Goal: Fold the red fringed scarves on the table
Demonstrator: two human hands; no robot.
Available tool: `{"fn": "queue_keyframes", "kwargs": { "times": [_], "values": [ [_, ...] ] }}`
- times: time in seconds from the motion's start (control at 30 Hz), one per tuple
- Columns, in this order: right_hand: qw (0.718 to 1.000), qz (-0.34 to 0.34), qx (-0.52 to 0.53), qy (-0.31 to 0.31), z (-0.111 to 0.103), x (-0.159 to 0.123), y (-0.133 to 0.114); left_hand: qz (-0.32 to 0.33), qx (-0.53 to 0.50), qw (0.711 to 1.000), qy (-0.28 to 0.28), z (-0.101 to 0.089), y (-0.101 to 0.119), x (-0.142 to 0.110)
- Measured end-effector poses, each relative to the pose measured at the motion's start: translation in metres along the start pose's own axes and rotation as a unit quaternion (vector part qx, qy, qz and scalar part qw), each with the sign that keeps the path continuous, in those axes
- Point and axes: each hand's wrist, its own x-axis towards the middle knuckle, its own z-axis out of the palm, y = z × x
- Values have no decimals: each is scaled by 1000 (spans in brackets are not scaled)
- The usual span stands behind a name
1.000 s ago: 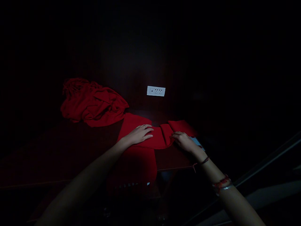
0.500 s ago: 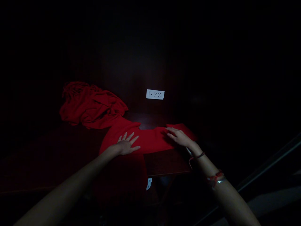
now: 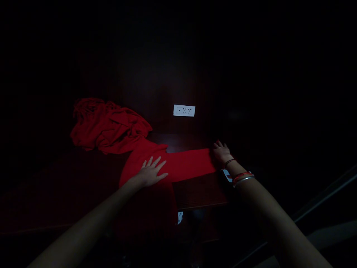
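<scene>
A long red scarf (image 3: 192, 163) lies across a dark wooden surface, its right stretch spread flat. At the far left the rest of it is a crumpled heap (image 3: 111, 128) with what looks like fringe at the top. My left hand (image 3: 152, 173) rests flat on the cloth with fingers spread and a ring on one of them. Near the right end of the flat stretch is my right hand (image 3: 222, 152), laid on the cloth with its fingers stretched forward; dim light hides part of them. Part of the scarf hangs over the front edge below my left hand.
A white wall socket (image 3: 184, 110) is on the dark panel behind the cloth. Beside my right wrist lies a small whitish object (image 3: 227, 175), partly hidden. The wooden front edge (image 3: 202, 206) runs below, with a white scrap (image 3: 180, 217) beneath it. Most surroundings are too dark to make out.
My right hand has moved right along the scarf to near its end, and the cloth there lies flatter and straighter. My left hand has barely moved.
</scene>
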Motion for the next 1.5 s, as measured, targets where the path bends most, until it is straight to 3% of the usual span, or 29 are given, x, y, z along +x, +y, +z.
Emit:
{"fn": "queue_keyframes", "kwargs": {
  "times": [0.1,0.23,0.3,0.37,0.43,0.53,0.63,0.73,0.8,0.9,0.97,1.07,1.17,1.27,1.37,1.5],
  "values": [
    [999,-6,15,39,-8,8,-13,26,-2,1000,16,1,19,1],
    [983,-139,103,60,-13,18,-66,67,-12,998,19,-10,46,10],
    [970,-194,144,27,-9,19,-92,86,-9,996,28,-18,44,19],
    [968,-188,168,-15,-1,19,-106,76,1,995,63,-24,28,31],
    [970,-148,187,-39,9,18,-108,19,9,997,70,-25,5,43],
    [975,-80,201,-51,24,19,-94,-87,0,996,-5,-19,-28,56],
    [978,-38,198,-56,32,21,-78,-136,-8,990,-25,-13,-43,61],
    [981,-28,189,-39,31,21,-72,-140,-12,990,-16,-11,-44,60],
    [983,-39,181,7,26,21,-76,-125,-18,992,-10,-11,-41,58],
    [973,-87,196,88,14,23,-91,-92,-28,995,-11,-8,-36,57],
    [960,-123,228,106,6,25,-106,-75,-33,997,-10,-6,-32,57],
    [948,-163,260,91,-8,30,-131,-73,-29,997,12,-12,-31,54],
    [944,-197,258,68,-24,40,-151,-141,15,989,46,-28,-36,43],
    [945,-210,248,43,-43,57,-163,-247,35,968,-37,-43,-39,27],
    [954,-187,233,11,-54,76,-173,-285,10,950,-126,-46,-34,19],
    [961,-175,212,-16,-44,90,-175,-270,-7,957,-105,-32,-29,24]
  ]
}}
